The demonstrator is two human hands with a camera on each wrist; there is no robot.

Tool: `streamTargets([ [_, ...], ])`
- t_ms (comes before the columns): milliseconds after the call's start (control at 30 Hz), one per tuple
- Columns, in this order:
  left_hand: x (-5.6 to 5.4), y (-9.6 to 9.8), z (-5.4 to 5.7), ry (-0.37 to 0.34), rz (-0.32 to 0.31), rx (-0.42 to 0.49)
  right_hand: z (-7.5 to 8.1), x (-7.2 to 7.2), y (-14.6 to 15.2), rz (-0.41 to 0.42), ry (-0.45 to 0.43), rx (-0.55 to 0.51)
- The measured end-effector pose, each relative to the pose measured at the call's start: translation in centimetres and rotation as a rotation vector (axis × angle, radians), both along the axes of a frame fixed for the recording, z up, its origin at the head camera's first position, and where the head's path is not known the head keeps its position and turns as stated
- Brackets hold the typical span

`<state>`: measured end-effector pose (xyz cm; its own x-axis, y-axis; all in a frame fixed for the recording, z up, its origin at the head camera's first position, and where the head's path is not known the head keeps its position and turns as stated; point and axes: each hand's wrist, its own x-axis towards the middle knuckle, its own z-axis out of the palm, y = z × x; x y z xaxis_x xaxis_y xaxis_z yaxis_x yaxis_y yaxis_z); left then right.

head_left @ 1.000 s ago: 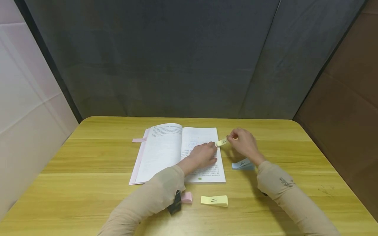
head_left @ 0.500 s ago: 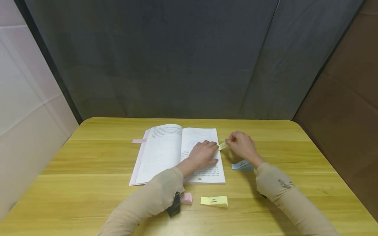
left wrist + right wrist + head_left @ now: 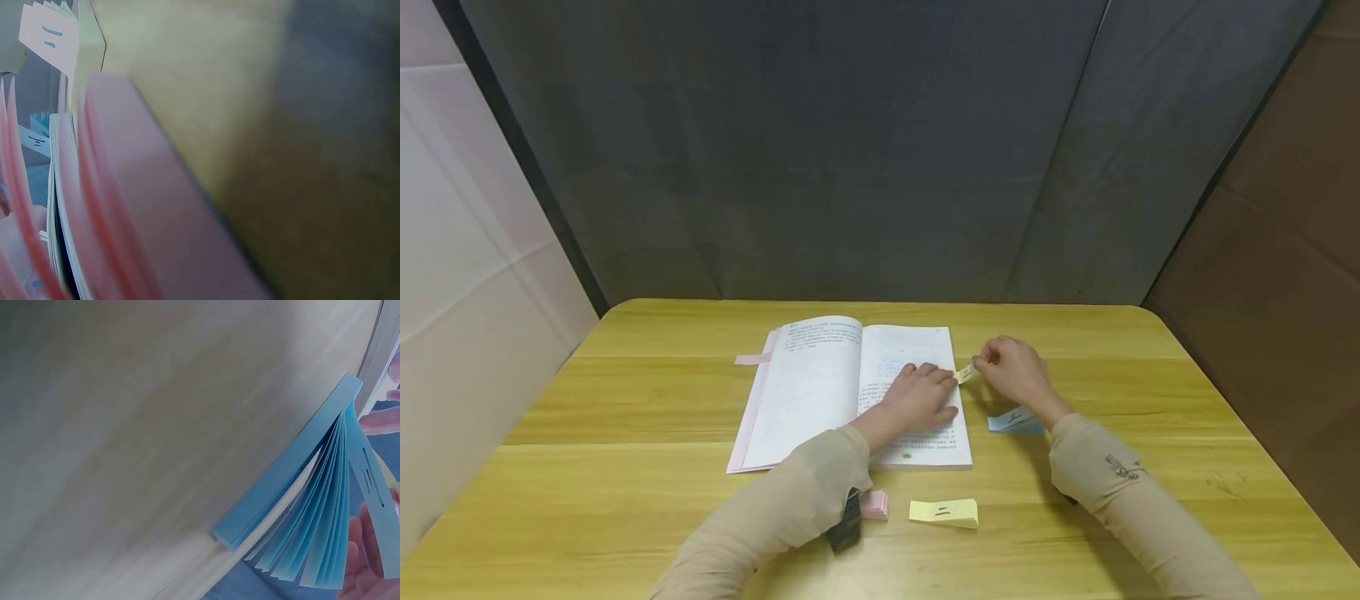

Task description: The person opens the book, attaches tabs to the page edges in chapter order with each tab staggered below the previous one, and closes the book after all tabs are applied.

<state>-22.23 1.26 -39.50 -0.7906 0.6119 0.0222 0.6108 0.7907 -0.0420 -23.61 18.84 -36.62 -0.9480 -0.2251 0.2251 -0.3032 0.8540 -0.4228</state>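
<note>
An open book [image 3: 817,400] lies on the table, its left pages arching up slightly. My left hand [image 3: 917,398] rests spread on the right page, fingertips at that page's outer edge. Just off this edge, my right hand [image 3: 1015,367] pinches the right end of a yellow sticky note [image 3: 966,373] with two dark strokes. The note's left end meets the page edge beside my left fingertips. A pink sticky note [image 3: 752,360] sticks out from the book's left side. In the right wrist view, part of my right hand [image 3: 369,569] shows behind a fanned blue pad.
A blue sticky-note pad [image 3: 1015,419] lies below my right hand. Nearer the front are a yellow pad [image 3: 943,512] and a pink pad [image 3: 874,504], the latter partly behind my left sleeve [image 3: 820,475]. The wooden table [image 3: 587,467] has dark panels behind it.
My right hand has lowered slightly and shifted left with the yellow note, bringing it against the page edge. My left fingers have slid slightly along the page beside it.
</note>
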Motion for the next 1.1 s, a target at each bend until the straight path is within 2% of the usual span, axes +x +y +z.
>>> streamTargets([
  [267,-0.2,0.0,-0.1,-0.018,0.000,-0.001,-0.1,-0.4,0.3,0.004,-0.016,0.027],
  [567,-0.1,-0.1,0.5,-0.055,-0.001,0.005,-0.4,-0.9,1.2,-0.010,-0.086,0.079],
  [767,-0.2,-0.4,0.6,-0.037,-0.002,0.009,-0.6,-1.0,1.7,-0.012,-0.121,0.106],
  [1100,-0.3,-0.4,0.6,-0.049,-0.008,0.022,-0.5,-1.0,1.9,-0.005,-0.136,0.122],
])
